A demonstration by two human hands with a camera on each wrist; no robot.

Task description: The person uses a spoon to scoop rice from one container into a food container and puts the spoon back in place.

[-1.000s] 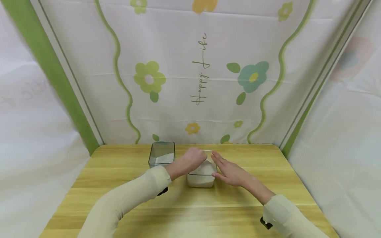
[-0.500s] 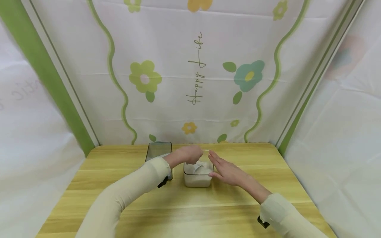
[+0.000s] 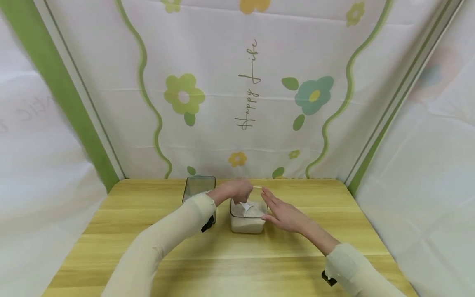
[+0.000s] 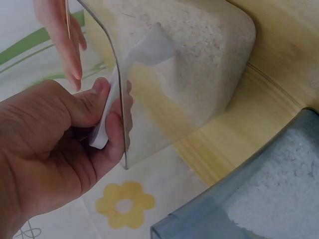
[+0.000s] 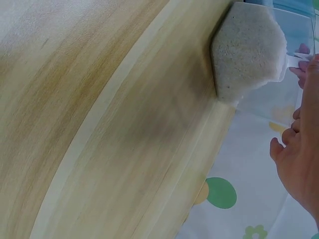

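My left hand (image 3: 240, 191) pinches the handle of a white scoop (image 4: 153, 46) between thumb and fingers. In the left wrist view the scoop's head dips into white grains that look like rice (image 4: 199, 55), inside a clear square container (image 3: 247, 225). The hand reaches over that container's rim from the left. On the container's right side, my right hand (image 3: 287, 214) is held with straight fingers, its fingertips at the rim; whether they press on it I cannot tell.
A second, dark-tinted clear container (image 3: 200, 185) with white grains (image 4: 284, 184) stands left of the first, partly hidden by my left sleeve (image 3: 174, 231). Both rest on a wooden table (image 3: 259, 264). A flower-printed cloth (image 3: 245, 136) hangs behind the table.
The scoop's head, hidden a second ago, now shows below my left hand and has tilted steeper over the last half second. My right hand stays at the container's side.
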